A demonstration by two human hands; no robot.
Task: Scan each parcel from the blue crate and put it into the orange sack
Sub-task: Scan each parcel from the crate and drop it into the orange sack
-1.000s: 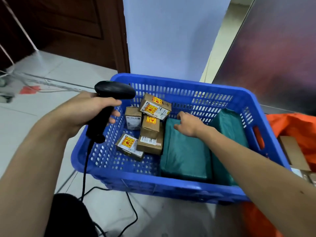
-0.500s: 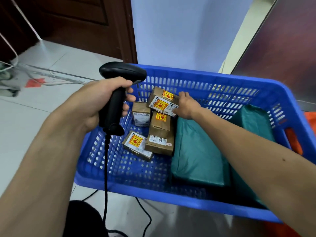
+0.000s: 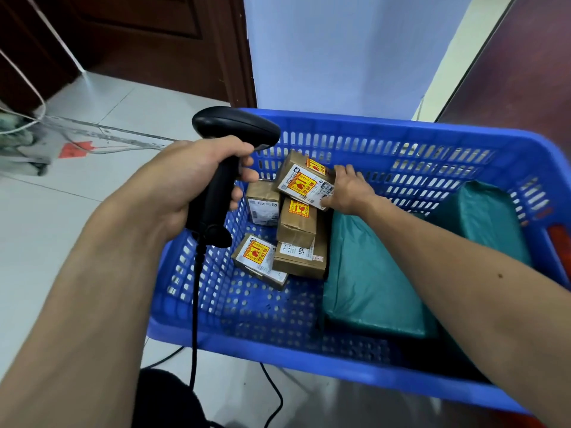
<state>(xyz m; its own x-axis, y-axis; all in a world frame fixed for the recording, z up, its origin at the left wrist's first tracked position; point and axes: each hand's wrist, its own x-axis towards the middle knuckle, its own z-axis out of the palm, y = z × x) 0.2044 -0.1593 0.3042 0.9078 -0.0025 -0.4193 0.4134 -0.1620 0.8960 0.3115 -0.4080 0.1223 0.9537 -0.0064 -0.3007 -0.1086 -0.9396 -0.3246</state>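
The left hand (image 3: 191, 183) had its fingers wrapped tight round the grip of the scanner (image 3: 228, 168), a smooth black plastic pistol shape. Its rounded head poked over the crate's left wall, and its cable (image 3: 194, 304) hung straight down to the floor.

The right hand (image 3: 349, 189) was down inside the blue crate (image 3: 401, 128), fingers curled over the far end of the top box (image 3: 304, 180) and thumb on its white label, so holding it. That one's a small brown cardboard box with a yellow and red sticker, sitting tilted on the others in the far-left part of the crate.

Under and beside it I counted four more small cardboard boxes (image 3: 296, 220), packed touching. Just to their right lay a flat teal mailer (image 3: 370, 279) in crinkly plastic, and another teal mailer (image 3: 488, 217) leaned on the right wall.

The crate is slotted plastic with a perforated bottom, and the near-left part of the bottom was bare. The orange sack (image 3: 560, 239) only showed as a sliver through the right handle slot.

All this sat on glossy pale floor tiles (image 3: 92, 211), with a dark wooden door (image 3: 139, 35) and a pale wall (image 3: 340, 50) behind.
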